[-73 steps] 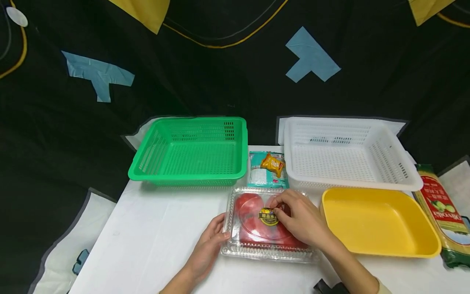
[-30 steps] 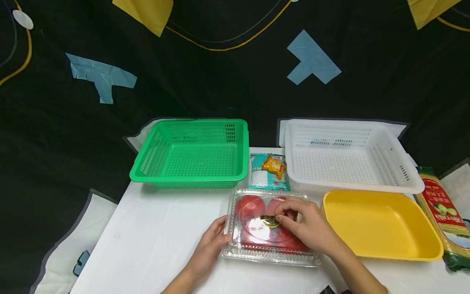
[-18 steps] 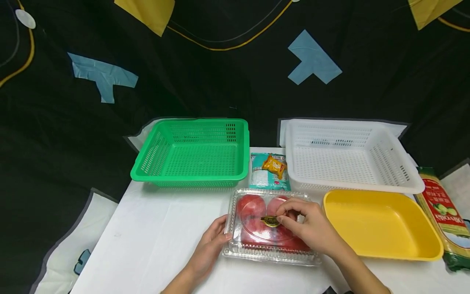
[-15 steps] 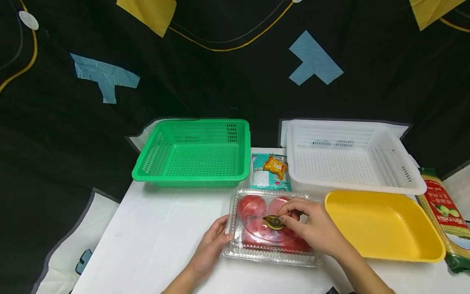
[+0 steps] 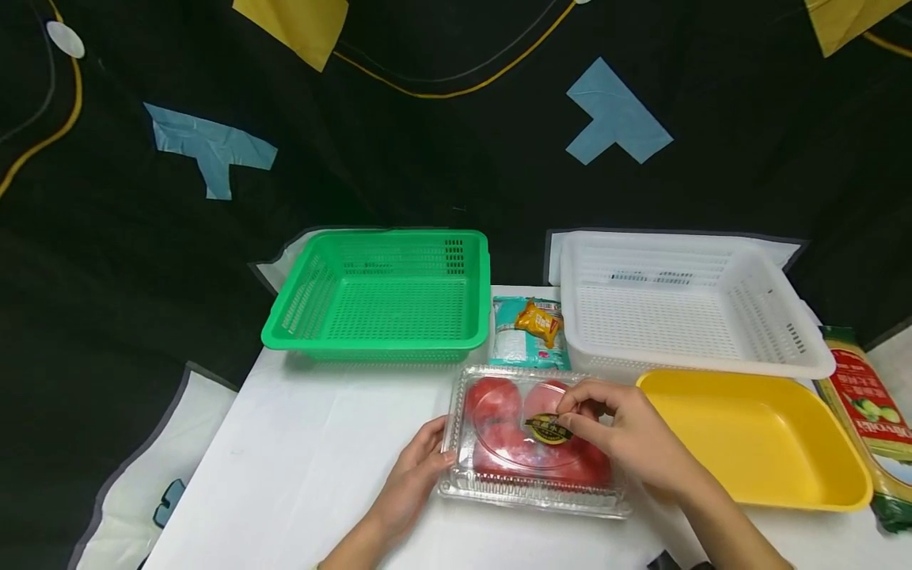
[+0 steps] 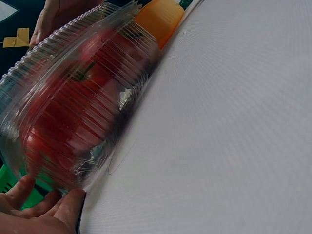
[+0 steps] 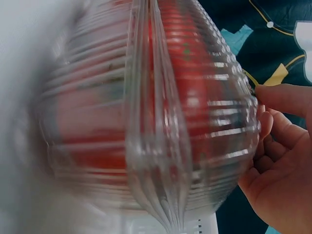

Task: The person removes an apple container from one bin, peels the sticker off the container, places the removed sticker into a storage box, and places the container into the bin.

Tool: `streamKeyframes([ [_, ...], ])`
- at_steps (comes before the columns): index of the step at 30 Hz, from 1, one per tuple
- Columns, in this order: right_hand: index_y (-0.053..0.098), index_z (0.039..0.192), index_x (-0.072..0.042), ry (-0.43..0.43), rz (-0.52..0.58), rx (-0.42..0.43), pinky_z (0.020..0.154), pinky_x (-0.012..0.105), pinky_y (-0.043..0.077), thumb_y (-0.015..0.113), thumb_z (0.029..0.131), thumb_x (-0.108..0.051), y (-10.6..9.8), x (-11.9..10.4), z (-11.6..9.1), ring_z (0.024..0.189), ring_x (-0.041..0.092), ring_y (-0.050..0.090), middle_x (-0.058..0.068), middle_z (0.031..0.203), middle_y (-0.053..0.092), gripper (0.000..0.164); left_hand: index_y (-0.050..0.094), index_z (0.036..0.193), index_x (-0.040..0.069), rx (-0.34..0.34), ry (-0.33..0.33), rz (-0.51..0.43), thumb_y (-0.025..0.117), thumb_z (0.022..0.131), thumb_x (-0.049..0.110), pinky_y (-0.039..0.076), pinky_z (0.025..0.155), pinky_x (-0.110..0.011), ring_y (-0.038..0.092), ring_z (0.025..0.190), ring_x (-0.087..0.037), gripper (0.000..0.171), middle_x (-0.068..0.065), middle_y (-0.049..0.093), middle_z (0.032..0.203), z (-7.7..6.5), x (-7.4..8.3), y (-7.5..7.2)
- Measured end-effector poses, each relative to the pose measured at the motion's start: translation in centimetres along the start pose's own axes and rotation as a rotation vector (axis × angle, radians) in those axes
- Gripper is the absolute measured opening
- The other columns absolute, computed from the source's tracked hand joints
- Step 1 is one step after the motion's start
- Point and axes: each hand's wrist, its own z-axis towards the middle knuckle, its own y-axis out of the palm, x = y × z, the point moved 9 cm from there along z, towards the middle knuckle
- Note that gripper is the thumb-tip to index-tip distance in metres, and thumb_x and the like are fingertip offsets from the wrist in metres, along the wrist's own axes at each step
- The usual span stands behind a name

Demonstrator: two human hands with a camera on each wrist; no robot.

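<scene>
A clear plastic clamshell box [image 5: 530,500] of red tomatoes [image 5: 493,400] rests on the white table, its lid down. My left hand [image 5: 409,483] grips the box's left edge, thumb on the near side. In the left wrist view, its fingertips [image 6: 74,202] meet the box's lower corner. Above the lid, my right hand [image 5: 630,427] pinches the right end of a black and gold label [image 5: 545,431] between thumb and index finger. The label is partly lifted and tilted; whether its far side still sticks cannot be seen. In the right wrist view, the box hides the label.
Behind the box lie a teal packet [image 5: 509,348] and an orange-wrapped snack [image 5: 538,323]. A green basket [image 5: 378,346] stands back left and a white basket [image 5: 698,360] back right. Right of the box are a yellow tub [image 5: 755,495] and a red-and-gold packet [image 5: 862,396].
The label, flat on the lid at first, has curled up and shifted right with my right fingers. My left hand has kept hold of the box. The whole scene has drifted slightly right in view.
</scene>
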Motion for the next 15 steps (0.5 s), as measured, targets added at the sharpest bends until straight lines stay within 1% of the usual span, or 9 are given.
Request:
streamKeyframes([
  [3,0.068,0.091,-0.020,0.007,0.002,-0.003,0.058,0.027,0.044,0.071,0.088,-0.017,-0.4,0.1,0.1,0.071,0.021,0.054,0.000,0.080,0.061,0.005,0.030,0.144,0.002,0.001,-0.001,0.009,0.053,0.092,0.011,0.032,0.107,-0.028,0.034,0.135,-0.026,0.058,-0.017,0.036,0.146,0.0,0.0,0.0],
  [7,0.066,0.092,-0.018,0.009,-0.009,0.000,0.059,0.028,0.045,0.070,0.088,-0.016,-1.2,0.1,0.3,0.070,0.022,0.054,0.002,0.079,0.061,0.006,0.030,0.144,0.002,-0.005,0.003,0.017,0.053,0.092,0.012,0.031,0.107,-0.027,0.033,0.136,-0.026,0.058,-0.016,0.035,0.147,0.0,0.1,0.1],
  [12,0.065,0.091,-0.020,0.000,-0.078,0.005,0.060,0.028,0.045,0.070,0.088,-0.018,-2.0,0.1,0.5,0.069,0.019,0.055,0.000,0.076,0.061,0.006,0.031,0.144,0.002,-0.005,0.008,0.021,0.053,0.092,0.012,0.032,0.107,-0.027,0.034,0.135,-0.025,0.057,-0.016,0.036,0.147,-0.1,0.2,0.1],
  [15,0.065,0.092,-0.020,0.007,-0.095,0.002,0.061,0.028,0.046,0.069,0.089,-0.019,-2.4,0.0,0.7,0.071,0.020,0.055,0.000,0.077,0.060,0.005,0.031,0.143,0.002,0.001,0.012,0.019,0.053,0.092,0.011,0.033,0.106,-0.028,0.037,0.134,-0.025,0.056,-0.017,0.037,0.145,-0.1,0.2,0.1],
])
